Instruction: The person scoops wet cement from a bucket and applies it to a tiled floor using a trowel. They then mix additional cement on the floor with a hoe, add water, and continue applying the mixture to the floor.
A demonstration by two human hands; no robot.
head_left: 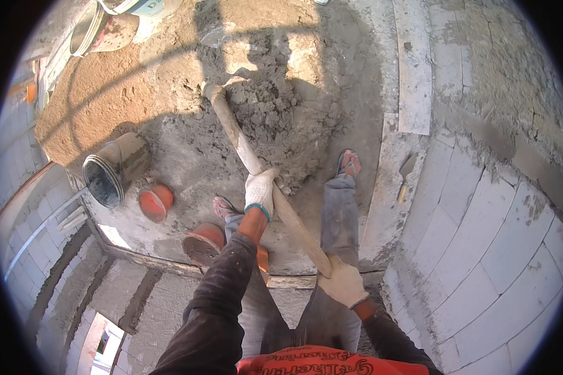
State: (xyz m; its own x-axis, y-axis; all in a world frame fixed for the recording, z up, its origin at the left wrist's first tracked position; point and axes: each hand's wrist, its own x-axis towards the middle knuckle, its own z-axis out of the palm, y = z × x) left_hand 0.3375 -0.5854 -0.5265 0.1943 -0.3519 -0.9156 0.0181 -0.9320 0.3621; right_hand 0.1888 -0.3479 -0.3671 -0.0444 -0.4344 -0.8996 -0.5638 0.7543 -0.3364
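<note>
Grey mortar [263, 106] spreads across the rough ground ahead of the person, crumbling into a darker, lumpy mound at the upper centre. To its upper left lies a brown sand heap [87, 100], crossed by shadow lines. Along the right runs a pale strip [381, 206] smeared with grey.

Slanting across the middle is a long wooden handle [238, 137]. Its upper end meets the left side of the mound; the shape of the tool's head there cannot be made out. Its lower end comes down in front of the person's body.

On the left is a tan bucket [132, 155], its dark mouth showing. Near it are two smaller reddish buckets: one beside it [156, 203], the other closer to the person, with grey material inside.

Both hands wear pale gloves. The right hand [343, 281] has its grip closed around the handle's lower end; the left hand [260, 189], in a teal-cuffed glove, has its grip wrapped around the handle farther up. Sandalled feet stand on either side of the handle. A small trowel [408, 167] lies on the pale strip.
</note>
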